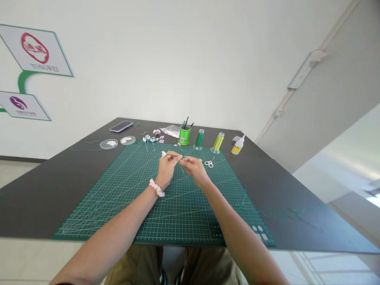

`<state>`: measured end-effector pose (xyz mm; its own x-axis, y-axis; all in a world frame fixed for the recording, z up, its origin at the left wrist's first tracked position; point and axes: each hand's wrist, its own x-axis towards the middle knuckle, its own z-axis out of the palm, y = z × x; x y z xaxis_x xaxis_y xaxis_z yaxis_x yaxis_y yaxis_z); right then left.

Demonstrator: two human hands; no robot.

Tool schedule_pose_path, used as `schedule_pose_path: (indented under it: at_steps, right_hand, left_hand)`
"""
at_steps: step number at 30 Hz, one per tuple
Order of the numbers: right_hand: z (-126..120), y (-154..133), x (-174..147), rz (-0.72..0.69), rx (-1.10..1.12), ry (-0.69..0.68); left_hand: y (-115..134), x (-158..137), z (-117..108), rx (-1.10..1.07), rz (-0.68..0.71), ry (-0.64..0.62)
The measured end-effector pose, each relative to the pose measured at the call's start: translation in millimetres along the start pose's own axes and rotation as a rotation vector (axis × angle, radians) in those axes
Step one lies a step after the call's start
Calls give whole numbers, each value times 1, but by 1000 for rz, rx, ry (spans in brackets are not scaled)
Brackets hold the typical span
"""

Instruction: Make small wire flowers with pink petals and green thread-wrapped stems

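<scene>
Above the green cutting mat (118, 206), my left hand (168, 168) is closed in a pinch on the thin green stem of a small white flower (164, 153). The flower head pokes out to the left of the fingers. Close beside it, my right hand (194, 168) pinches what looks like green thread at the stem. Its fingertips nearly touch those of my left hand. Thin stem ends hang below the fingers. Small scissors (209, 162) with white handles lie just right of my right hand.
Beyond the hands stand a green can (184, 135) of tools, a dark green thread spool (199, 140), a yellow-green spool (218, 143) and a glue bottle (238, 145). Left lie wire-stemmed flowers (152, 139), two shallow dishes (108, 144) and a phone (121, 126). Loose thread (303, 217) lies right.
</scene>
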<state>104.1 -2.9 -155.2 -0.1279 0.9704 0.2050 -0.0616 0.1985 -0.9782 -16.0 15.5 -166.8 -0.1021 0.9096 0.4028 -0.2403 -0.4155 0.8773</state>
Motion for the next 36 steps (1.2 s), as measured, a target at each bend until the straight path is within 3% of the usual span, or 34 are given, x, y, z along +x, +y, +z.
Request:
schedule_pose_path:
  at_steps: [6, 13, 24, 36]
  right_hand:
    - [-1, 2, -6, -129, -190, 154]
    - [-17, 3, -5, -187, -264, 250]
    - [-28, 3, -1, 52, 13, 72]
    - [-15, 7, -8, 148, 124, -42]
  left_hand:
    - [-5, 1, -7, 146, 64, 12]
    - [-7, -5, -3, 180, 32, -81]
    - [0, -16, 2, -30, -125, -181]
    - [-2, -13, -1, -100, -162, -51]
